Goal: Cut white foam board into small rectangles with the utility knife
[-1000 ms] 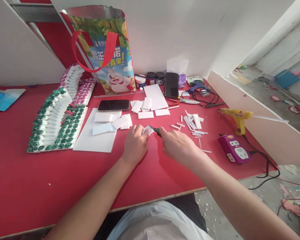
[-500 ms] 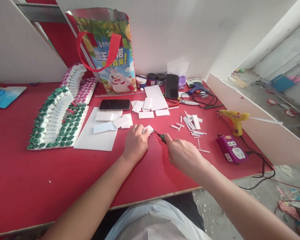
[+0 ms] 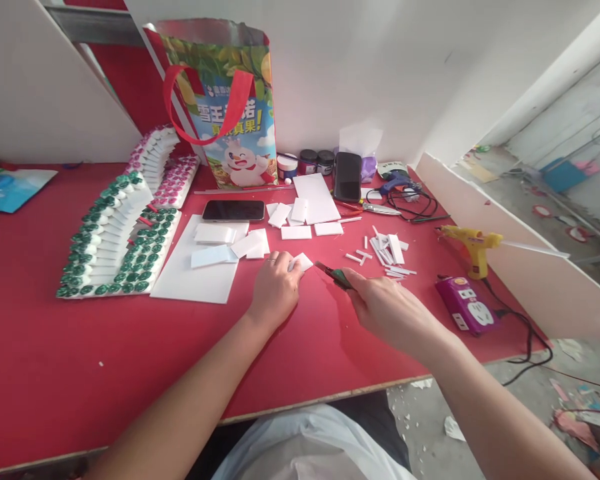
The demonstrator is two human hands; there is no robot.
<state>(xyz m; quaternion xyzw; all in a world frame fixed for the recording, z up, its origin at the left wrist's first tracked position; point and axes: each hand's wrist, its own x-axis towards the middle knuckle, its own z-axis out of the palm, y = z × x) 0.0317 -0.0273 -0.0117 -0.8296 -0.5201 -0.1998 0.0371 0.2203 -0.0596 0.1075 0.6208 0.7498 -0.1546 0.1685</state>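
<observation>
My left hand (image 3: 279, 288) is clamped on a small white piece (image 3: 304, 263), which sticks out past my fingertips on their right side, well in from the near edge of the red surface (image 3: 180, 373); how much of it lies under my fingers I cannot tell. My right hand (image 3: 387, 307) is closed round a cutter (image 3: 339, 276), its blade pointing left, the tip just beside the free corner of the white piece, with a narrow gap of red between them. My left forearm comes up from beyond the near edge, slanting away and to the right, the wrist low and the back of the hand facing up. My right forearm slants in from the right part of that edge, thumb laid along the handle of the cutter, knuckles outward. Both hands sit at about the same depth, apart from each other. Beyond my left hand, flat white rectangles (image 3: 297, 233) lie toward the far edge, some of them on a large white sheet (image 3: 195, 283) to the left. Past the cutter, toward the right edge, is a loose heap of white strips (image 3: 380, 251), with a yellow glue gun (image 3: 476, 243) and a purple socket block (image 3: 467, 308) nearer the right corner.
</observation>
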